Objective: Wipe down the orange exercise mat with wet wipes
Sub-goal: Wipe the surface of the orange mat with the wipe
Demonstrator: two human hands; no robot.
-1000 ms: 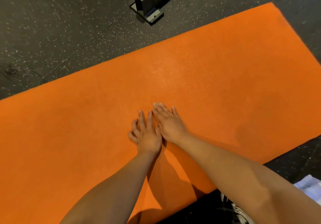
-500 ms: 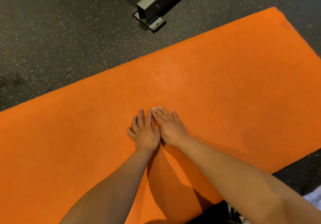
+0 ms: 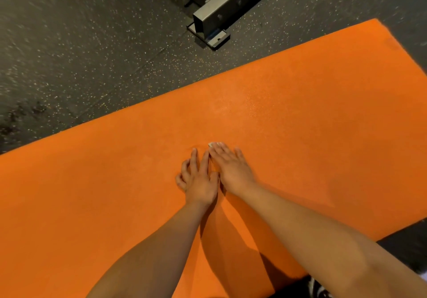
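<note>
The orange exercise mat (image 3: 312,124) lies slanted across the dark floor and fills most of the view. My left hand (image 3: 199,179) and my right hand (image 3: 231,170) lie side by side on the middle of the mat, palms down and touching each other. My right hand's fingers are straight and pressed flat. A small white edge (image 3: 212,144), perhaps a wipe, shows under its fingertips; the rest is hidden. My left hand's long fingers are straight, and its outer fingers bend a little. A faint sheen (image 3: 242,103) marks the mat beyond the hands.
A grey metal equipment beam with a bolted foot plate (image 3: 217,20) stands on the speckled black rubber floor (image 3: 80,55) just past the mat's far edge. A shoe (image 3: 321,290) shows at the bottom right by the mat's near edge.
Both hands stay together, palms down on the mat. The view has tilted up, so the metal beam and more floor show at the top; the white cloth at the bottom right is out of view.
</note>
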